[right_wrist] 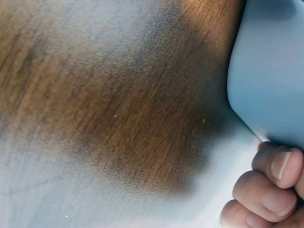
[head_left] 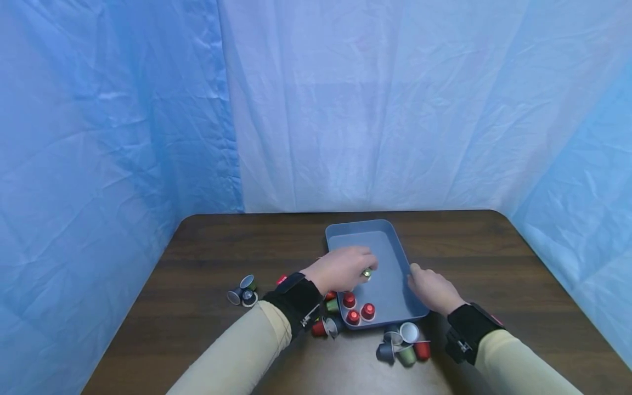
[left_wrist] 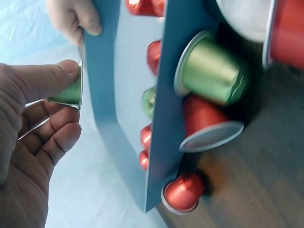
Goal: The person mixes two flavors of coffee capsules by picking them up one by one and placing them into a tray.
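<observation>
Between thumb and fingertips, my left hand pinches a green coffee capsule above the blue-grey tray. My right hand grips the tray's right rim, its curled fingers showing in the right wrist view. Several red capsules stand in the tray's near left corner area. The left wrist view also shows a green capsule among the red ones inside the tray. My left hand and forearm hide part of the tray's left side in the head view.
Several mixed capsules lie on the brown table against the tray's left side. Another cluster, including a green capsule, lies at the tray's near edge. Farther left sits a small group of capsules. Blue sheeting surrounds the table.
</observation>
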`<action>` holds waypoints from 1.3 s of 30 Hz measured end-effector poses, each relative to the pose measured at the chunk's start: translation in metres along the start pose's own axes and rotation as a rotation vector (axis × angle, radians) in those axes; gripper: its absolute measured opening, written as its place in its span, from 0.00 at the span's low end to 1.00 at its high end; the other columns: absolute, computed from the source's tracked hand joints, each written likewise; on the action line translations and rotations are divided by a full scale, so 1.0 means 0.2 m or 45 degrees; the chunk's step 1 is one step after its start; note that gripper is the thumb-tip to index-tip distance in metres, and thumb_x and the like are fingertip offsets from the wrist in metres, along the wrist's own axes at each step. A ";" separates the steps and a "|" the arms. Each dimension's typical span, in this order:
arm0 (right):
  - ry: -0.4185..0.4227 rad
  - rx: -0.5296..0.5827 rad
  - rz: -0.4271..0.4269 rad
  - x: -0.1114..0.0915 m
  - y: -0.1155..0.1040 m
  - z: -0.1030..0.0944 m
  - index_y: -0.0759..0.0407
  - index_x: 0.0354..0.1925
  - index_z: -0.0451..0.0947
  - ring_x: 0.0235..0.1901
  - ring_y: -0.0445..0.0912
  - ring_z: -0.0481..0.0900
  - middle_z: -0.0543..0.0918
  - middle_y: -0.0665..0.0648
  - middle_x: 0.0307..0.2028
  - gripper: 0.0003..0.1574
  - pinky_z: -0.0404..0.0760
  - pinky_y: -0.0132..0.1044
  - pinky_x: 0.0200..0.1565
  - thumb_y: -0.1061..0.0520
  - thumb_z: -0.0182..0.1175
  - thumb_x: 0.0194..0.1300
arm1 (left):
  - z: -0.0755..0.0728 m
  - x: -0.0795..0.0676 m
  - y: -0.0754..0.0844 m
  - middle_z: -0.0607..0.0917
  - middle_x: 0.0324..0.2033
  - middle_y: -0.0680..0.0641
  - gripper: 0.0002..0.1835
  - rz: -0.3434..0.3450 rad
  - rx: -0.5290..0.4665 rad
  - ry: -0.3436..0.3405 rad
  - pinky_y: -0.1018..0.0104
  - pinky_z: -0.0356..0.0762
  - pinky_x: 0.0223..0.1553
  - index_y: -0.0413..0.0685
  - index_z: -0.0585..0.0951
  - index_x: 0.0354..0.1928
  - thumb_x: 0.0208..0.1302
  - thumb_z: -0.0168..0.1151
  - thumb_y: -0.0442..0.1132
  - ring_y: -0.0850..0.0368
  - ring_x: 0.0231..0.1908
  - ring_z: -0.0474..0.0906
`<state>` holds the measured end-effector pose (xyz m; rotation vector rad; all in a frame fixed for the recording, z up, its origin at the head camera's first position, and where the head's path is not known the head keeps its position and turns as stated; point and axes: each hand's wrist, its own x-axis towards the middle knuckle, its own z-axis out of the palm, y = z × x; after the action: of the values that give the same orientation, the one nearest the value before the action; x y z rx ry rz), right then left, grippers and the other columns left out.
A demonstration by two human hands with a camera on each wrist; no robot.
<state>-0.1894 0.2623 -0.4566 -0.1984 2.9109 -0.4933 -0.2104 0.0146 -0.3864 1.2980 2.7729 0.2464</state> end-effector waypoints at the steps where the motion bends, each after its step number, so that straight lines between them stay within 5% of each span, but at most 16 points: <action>1: -0.004 0.003 0.005 0.00 0.00 0.00 0.66 0.44 0.71 0.26 0.47 0.76 0.74 0.56 0.25 0.11 0.75 0.39 0.29 0.57 0.54 0.78 | 0.01 0.01 0.01 0.82 0.45 0.54 0.15 -0.001 -0.007 -0.009 0.70 0.79 0.51 0.53 0.83 0.53 0.66 0.71 0.43 0.61 0.47 0.79; 11: -0.017 -0.003 0.028 0.00 0.00 0.00 0.67 0.46 0.71 0.27 0.47 0.78 0.77 0.56 0.27 0.12 0.78 0.39 0.29 0.57 0.55 0.77 | 0.13 0.05 0.05 0.82 0.46 0.56 0.19 -0.005 -0.026 -0.106 0.72 0.79 0.53 0.56 0.82 0.57 0.65 0.72 0.42 0.63 0.48 0.79; 24: -0.010 -0.006 0.019 0.00 0.01 0.00 0.66 0.45 0.71 0.26 0.47 0.77 0.75 0.56 0.25 0.11 0.76 0.39 0.28 0.56 0.54 0.78 | 0.21 0.06 0.06 0.84 0.48 0.57 0.21 0.070 0.195 -0.208 0.72 0.78 0.55 0.60 0.83 0.59 0.64 0.73 0.43 0.64 0.51 0.80; 33: -0.006 -0.006 0.018 0.01 0.02 0.01 0.66 0.45 0.71 0.27 0.48 0.78 0.75 0.56 0.26 0.11 0.78 0.40 0.29 0.56 0.54 0.78 | 0.19 0.02 0.05 0.84 0.45 0.57 0.19 0.119 0.232 -0.202 0.72 0.78 0.55 0.61 0.84 0.58 0.65 0.72 0.45 0.64 0.48 0.80; 39: 0.000 -0.021 0.017 0.01 0.01 0.00 0.67 0.45 0.71 0.26 0.47 0.77 0.76 0.57 0.26 0.11 0.76 0.40 0.28 0.57 0.54 0.78 | 0.14 -0.03 0.02 0.84 0.55 0.58 0.22 0.110 0.310 -0.159 0.63 0.75 0.62 0.64 0.81 0.63 0.70 0.64 0.57 0.59 0.56 0.77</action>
<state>-0.1907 0.2639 -0.4577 -0.1809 2.9154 -0.4670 -0.2002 0.0165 -0.4133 1.4314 2.7103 -0.1682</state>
